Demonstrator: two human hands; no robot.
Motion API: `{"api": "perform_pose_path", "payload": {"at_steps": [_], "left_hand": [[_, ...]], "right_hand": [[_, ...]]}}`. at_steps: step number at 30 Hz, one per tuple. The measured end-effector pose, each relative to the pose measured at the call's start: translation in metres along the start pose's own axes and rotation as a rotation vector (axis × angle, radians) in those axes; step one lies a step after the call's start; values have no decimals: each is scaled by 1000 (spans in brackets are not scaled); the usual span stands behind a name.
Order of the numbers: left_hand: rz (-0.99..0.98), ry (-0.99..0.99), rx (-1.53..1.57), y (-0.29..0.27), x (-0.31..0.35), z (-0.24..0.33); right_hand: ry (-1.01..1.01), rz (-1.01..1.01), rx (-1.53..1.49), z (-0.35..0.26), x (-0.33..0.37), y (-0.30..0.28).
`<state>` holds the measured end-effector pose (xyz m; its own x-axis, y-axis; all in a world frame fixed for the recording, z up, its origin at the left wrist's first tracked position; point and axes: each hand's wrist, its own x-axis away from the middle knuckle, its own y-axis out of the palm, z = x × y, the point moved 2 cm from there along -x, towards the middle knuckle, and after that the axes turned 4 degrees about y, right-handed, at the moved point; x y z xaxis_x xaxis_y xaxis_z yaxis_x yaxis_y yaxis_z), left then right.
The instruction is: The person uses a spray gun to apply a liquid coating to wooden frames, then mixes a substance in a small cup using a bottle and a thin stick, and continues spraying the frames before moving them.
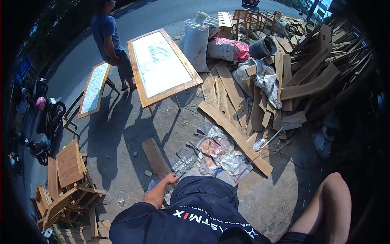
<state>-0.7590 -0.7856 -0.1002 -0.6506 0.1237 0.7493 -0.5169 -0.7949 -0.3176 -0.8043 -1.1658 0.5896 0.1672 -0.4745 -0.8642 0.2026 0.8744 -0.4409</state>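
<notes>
Near my lap, my left hand (171, 178) is closed at the near end of a short brown wooden plank (155, 156), which slants away from me to the left. Its fingers are curled and show only in part. On my right side the bent arm rises into view with its elbow up, but the right hand is out of the picture. In front of my legs lies a crumpled printed plastic sheet (213, 148). Along its right side runs a long pale board (235, 138) with a wavy edge.
Ahead, two wood-framed panels stand on legs: a large one (162, 61) and a narrow one (94, 89), beside a standing person (107, 36). Wood scraps (313, 73), full sacks (196, 44) and a bucket (263, 47) heap at right. Wooden furniture pieces (69, 179) and motorbikes (48, 114) stand left.
</notes>
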Motion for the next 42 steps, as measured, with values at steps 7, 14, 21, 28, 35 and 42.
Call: {"api": "perform_pose_path", "payload": {"at_steps": [7,14,21,28,35,42], "left_hand": [[-329,152,-423,11,15,21],[-1296,-219,679,64,172,-86],[-1170,-20,575,53,272,-70],[-1199,73,409,23,278,-39],[-1241,284,185,-51,255,84],[-1013,311,37,-118,279,227]], "right_hand": [[331,201,645,48,63,-134],[2239,-1238,-832,-106,382,27],[2309,-864,-1518,-164,318,62],[2495,-448,-1587,-194,294,36],[2567,-233,-1663,-211,287,21],[2576,-231,-1706,-178,294,21]]}}
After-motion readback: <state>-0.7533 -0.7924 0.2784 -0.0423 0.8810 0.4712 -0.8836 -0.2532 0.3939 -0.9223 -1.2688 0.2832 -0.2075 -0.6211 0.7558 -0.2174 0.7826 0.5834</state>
